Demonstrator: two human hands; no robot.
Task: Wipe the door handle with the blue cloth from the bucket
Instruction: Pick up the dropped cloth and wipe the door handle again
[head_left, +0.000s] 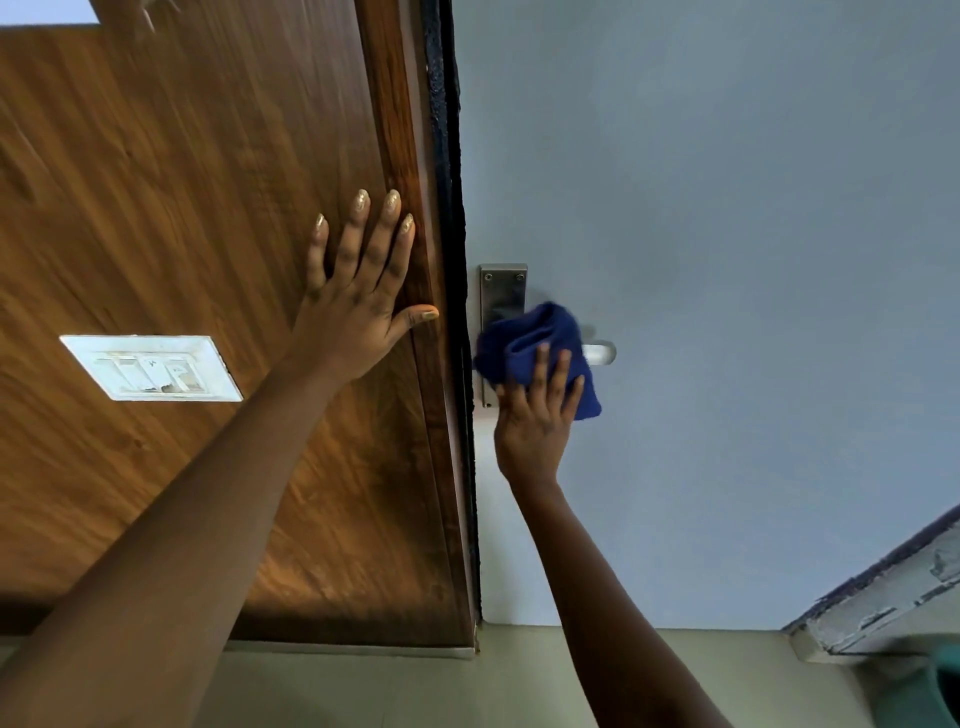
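Observation:
A metal door handle (600, 352) with a tall backplate (502, 296) is fixed to the pale grey door (727, 260). The bunched blue cloth (524, 343) covers most of the lever; only the lever's right tip shows. My right hand (535, 415) holds the cloth from below and presses it against the handle. My left hand (358, 291) lies flat with fingers spread on the brown wooden panel (182, 208) left of the door edge, holding nothing. The bucket is a teal shape cut off at the bottom right corner (945, 686).
A white switch plate (150, 368) sits on the wooden panel at the left. A black strip (447, 156) runs down between panel and door. A worn white frame edge (883, 608) crosses the lower right. Pale floor (467, 686) lies below.

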